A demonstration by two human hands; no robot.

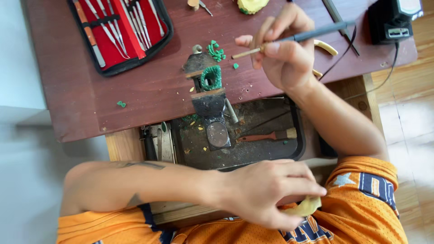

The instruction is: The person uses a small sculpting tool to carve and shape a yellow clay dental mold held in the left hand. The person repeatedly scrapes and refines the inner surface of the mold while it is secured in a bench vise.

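While a red-lined tool case [120, 31] lies open for easy reach, the green wax ring [210, 78] sits clamped on the bench peg [209, 104]; left hand [266, 192] pinches a yellow scrap [306, 207] low, right hand [285, 49] grips the corded wax pen [294, 38] like a pencil, tip beside the ring.

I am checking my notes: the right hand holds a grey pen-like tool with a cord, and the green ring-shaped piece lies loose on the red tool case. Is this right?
Not quite. The head view shows the green ring-shaped piece clamped in the small vise, not on the red tool case. The right hand does hold the grey corded pen-like tool.
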